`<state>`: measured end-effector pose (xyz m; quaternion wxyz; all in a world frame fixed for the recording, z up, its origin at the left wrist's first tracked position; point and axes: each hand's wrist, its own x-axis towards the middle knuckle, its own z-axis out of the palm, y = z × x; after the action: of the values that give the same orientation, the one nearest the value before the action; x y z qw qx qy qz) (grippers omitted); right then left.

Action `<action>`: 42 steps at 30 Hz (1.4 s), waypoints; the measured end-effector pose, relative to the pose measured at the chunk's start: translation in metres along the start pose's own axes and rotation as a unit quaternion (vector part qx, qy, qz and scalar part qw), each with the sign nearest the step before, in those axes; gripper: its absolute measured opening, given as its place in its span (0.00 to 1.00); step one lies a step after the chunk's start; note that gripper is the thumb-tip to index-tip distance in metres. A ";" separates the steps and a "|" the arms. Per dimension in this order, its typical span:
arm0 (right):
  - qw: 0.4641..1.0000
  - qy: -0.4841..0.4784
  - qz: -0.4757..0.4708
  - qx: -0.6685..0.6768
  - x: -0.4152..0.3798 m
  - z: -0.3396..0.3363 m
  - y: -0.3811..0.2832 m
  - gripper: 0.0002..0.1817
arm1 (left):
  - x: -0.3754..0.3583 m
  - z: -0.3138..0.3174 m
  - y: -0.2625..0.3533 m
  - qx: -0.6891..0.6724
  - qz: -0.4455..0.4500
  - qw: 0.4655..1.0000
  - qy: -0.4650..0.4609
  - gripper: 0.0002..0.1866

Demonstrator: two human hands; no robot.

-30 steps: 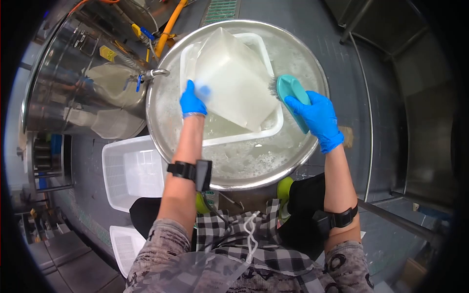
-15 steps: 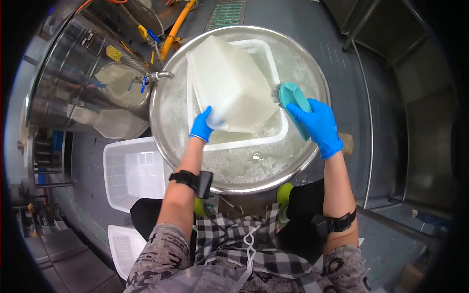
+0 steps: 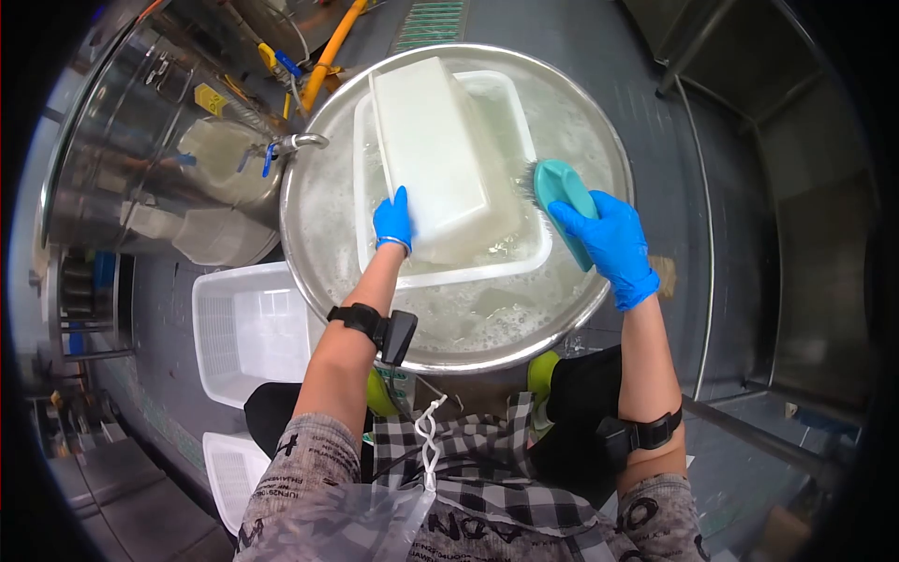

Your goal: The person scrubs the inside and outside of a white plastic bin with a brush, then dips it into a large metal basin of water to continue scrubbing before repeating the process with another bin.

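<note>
My left hand (image 3: 393,221), in a blue glove, grips the near rim of a translucent white plastic bin (image 3: 431,140). The bin lies tilted on its side over soapy water in a large round metal tub (image 3: 613,155). Under it a second white bin (image 3: 468,274) sits in the water, its rim showing. My right hand (image 3: 613,245), also gloved in blue, is closed around a teal scrubbing brush (image 3: 565,187). The bristles point left, toward the bin, and stand a little apart from it.
A white slatted basket (image 3: 248,328) stands on the floor left of the tub, with another white container (image 3: 234,478) nearer me. A tap (image 3: 300,142) reaches over the tub's left rim from a shiny steel vessel (image 3: 150,150). Metal rails (image 3: 702,234) run along the right.
The bin has turned in my left hand and now shows more of its long flat side. My left hand has moved slightly up and right. The brush has hardly moved.
</note>
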<state>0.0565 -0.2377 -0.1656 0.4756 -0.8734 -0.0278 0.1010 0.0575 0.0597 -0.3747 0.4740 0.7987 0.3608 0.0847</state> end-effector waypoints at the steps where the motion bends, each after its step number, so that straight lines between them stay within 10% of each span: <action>1: 1.000 -0.006 0.004 -0.004 -0.001 -0.002 -0.003 0.22 | -0.007 0.007 -0.005 -0.023 0.032 0.999 0.032 0.25; 18: 1.000 -0.025 -0.014 -0.009 -0.003 -0.003 -0.004 0.22 | -0.105 0.053 0.009 -0.148 0.047 0.978 0.142 0.18; 32: 0.972 -0.151 -0.098 -0.151 -0.012 0.071 -0.018 0.25 | -0.072 -0.070 0.002 -0.093 0.049 0.993 -0.050 0.15; 37: 0.808 -0.269 -0.364 -0.377 0.026 0.122 -0.034 0.22 | -0.065 -0.109 0.016 -0.049 0.069 0.986 -0.142 0.16; 42: 0.882 -0.224 -0.248 -0.332 0.143 0.108 -0.059 0.26 | -0.060 -0.127 0.000 -0.001 0.074 0.981 -0.178 0.14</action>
<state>0.1768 -0.0952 -0.1944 0.1484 -0.8989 -0.3812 0.1571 -0.0463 0.1090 -0.2940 0.5235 0.8252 0.2106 -0.0237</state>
